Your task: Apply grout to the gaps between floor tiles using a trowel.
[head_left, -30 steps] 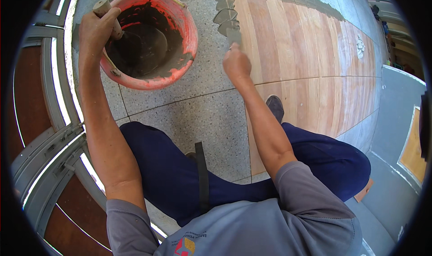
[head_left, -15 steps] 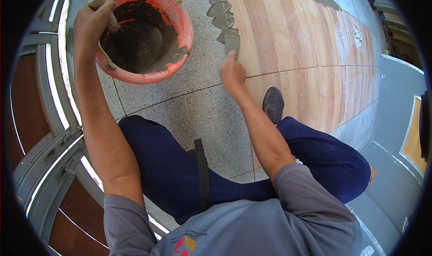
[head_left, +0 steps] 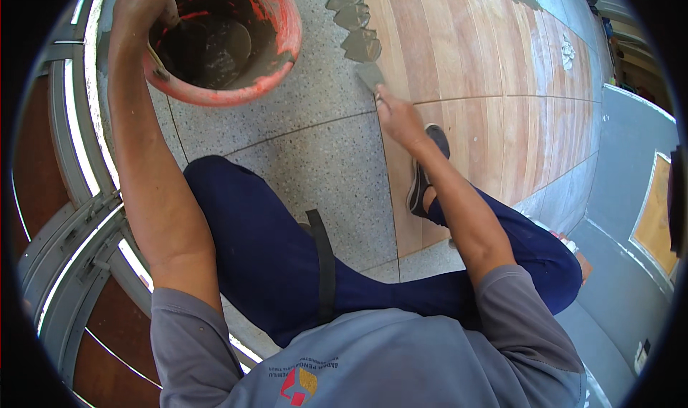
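My left hand (head_left: 136, 10) is closed round a pale cylindrical handle (head_left: 169, 10) at the left rim of a red bucket (head_left: 261, 78), whose inside is coated with wet grey mortar (head_left: 222, 53). The handle's lower part is hard to make out in the mortar. My right hand (head_left: 398, 118) grips a scraper with a flat metal blade (head_left: 369, 75), lowered at the seam between speckled grey tiles (head_left: 301, 150) and pale wood-look tiles (head_left: 466, 143). Just beyond the blade, overlapping dabs of grey mortar (head_left: 358, 39) run along that seam.
Metal-framed panels with brown infill (head_left: 39, 164) line the left side. A grey panel with an orange inset (head_left: 623, 143) stands at the right. My bent legs (head_left: 251, 250) and shoe (head_left: 430, 150) occupy the near floor. A crumpled white scrap (head_left: 566, 50) lies on the wooden-look tiles.
My right hand and blade have come down and nearer along the seam, and the row of dabs reaches further. The bucket and left hand sit higher in view. My right foot shows more.
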A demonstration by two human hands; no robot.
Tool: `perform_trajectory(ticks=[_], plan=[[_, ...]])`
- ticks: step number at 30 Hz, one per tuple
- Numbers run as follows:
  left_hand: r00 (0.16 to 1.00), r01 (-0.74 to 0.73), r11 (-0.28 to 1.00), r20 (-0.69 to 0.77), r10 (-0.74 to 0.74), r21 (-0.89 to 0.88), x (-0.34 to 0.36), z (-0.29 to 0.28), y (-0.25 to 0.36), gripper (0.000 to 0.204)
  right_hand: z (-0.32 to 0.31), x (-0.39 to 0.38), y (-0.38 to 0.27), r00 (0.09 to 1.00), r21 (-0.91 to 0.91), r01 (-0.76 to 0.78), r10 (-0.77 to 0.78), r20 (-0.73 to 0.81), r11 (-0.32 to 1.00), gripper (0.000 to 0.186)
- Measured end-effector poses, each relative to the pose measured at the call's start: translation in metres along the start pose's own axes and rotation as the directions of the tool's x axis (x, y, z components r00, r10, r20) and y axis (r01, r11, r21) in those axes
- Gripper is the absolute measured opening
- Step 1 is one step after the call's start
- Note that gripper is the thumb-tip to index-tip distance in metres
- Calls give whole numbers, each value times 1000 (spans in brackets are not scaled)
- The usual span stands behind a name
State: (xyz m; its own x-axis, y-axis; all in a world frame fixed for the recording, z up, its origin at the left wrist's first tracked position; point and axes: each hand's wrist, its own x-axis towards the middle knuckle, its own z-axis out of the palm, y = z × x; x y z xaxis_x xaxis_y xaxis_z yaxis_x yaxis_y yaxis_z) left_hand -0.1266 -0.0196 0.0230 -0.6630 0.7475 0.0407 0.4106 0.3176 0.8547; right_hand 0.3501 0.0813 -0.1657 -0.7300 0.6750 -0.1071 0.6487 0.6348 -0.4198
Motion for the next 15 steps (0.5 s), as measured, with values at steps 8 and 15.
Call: perform_trajectory(ticks=[8,15], plan=[[980,-182,983,91,179,29,13,19,37,35,-17,-8,61,967,-174,229,-204,150,958,55],[989,-29,999,146,32,-24,16,12,28,27,-53,-19,81,934,-220,284,-217,285,933,53]])
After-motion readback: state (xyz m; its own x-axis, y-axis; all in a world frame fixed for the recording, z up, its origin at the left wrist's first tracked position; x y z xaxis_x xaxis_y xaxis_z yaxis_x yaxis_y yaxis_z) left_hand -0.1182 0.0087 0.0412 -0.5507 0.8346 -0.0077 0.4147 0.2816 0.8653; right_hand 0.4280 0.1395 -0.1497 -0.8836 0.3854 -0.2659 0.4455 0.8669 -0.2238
